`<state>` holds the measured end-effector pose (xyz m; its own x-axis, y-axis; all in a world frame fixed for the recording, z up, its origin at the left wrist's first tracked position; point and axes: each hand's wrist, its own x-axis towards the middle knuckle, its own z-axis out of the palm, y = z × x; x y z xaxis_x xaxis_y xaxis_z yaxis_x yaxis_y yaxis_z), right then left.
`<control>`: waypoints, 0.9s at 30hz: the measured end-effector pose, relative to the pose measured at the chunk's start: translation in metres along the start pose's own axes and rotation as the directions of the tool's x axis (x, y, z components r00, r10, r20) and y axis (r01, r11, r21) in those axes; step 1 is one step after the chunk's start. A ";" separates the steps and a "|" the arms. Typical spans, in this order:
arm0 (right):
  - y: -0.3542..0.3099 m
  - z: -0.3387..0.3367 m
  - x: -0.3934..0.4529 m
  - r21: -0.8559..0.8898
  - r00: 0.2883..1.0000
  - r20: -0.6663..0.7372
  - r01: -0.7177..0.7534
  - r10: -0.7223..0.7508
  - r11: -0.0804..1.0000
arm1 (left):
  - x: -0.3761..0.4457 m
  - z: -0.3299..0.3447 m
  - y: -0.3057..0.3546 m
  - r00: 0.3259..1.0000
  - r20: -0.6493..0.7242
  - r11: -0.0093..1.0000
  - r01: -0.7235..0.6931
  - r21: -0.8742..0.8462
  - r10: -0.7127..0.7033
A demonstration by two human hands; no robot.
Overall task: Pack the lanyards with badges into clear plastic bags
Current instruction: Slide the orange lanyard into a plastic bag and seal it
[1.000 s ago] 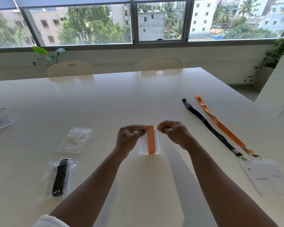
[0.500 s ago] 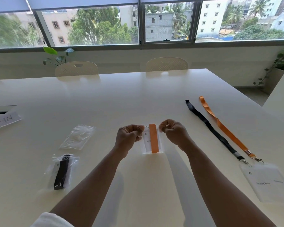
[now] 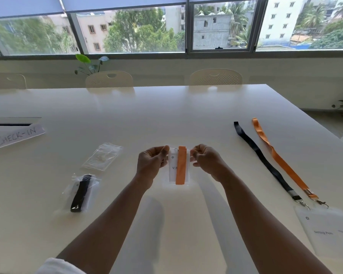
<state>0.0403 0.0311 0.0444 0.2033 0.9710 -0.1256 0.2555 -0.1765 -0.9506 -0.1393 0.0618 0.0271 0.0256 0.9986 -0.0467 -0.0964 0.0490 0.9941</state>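
White worktop [image 3: 186, 119]: your left hand [image 3: 150, 165] and right hand [image 3: 206, 163] each keep pinch grip on clear bag [image 3: 187, 176] top corners (light, floppy, slippery film), folded orange lanyard [image 3: 181, 167] inside.

One head-worn wide-angle view is looking forward and down across the white table [image 3: 186, 115], windows [image 3: 127, 28] filling the frame's top.

I see the left hand [image 3: 151, 165] and right hand [image 3: 206, 163] each pinching a top corner of a clear bag [image 3: 171, 169] holding a folded orange lanyard [image 3: 181, 165] and badge, above the white table [image 3: 166, 115]. A bagged black lanyard [image 3: 80, 193] lies left.
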 end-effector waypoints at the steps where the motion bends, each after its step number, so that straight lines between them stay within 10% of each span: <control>1: 0.000 0.003 0.000 0.009 1.000 0.013 -0.004 0.003 1.000 | -0.002 -0.002 0.000 1.000 -0.019 1.000 -0.006 0.009 0.007; 27: -0.026 0.203 -0.016 -0.005 0.973 0.220 -0.071 0.070 0.997 | -0.028 -0.185 0.010 0.873 -0.455 0.831 0.116 0.544 0.176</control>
<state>-0.1615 0.0530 0.0137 0.0074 0.9679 -0.2512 0.2452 -0.2453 -0.9379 -0.3249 0.0386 0.0206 -0.4473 0.8898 0.0901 0.4646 0.1450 0.8736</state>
